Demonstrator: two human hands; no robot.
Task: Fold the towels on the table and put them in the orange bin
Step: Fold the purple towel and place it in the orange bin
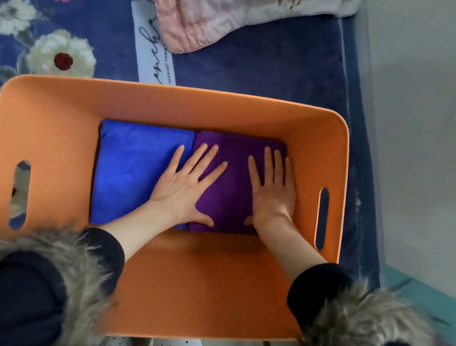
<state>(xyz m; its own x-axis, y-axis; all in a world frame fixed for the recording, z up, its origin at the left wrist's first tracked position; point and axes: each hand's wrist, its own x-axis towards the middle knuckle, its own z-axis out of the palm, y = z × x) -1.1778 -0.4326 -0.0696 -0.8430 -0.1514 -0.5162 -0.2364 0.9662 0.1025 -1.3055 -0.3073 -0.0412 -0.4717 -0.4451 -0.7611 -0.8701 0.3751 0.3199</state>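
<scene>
An orange bin [47, 127] sits on a dark blue floral bedspread, seen from above. Inside it two folded towels lie side by side on the bottom: a blue towel [128, 168] on the left and a purple towel [232, 191] on the right. My left hand [185, 184] lies flat with spread fingers across the seam between the two towels, pressing down. Flat on the right part of the purple towel, my right hand [273, 192] presses with straight fingers. Both forearms reach in over the bin's near wall.
The bin has slot handles on its left wall [19, 194] and right wall [322, 219]. A pink floral pillow [234, 1] lies behind the bin. The bedspread [67, 10] extends left. A pale wall or floor area [438, 132] runs along the right.
</scene>
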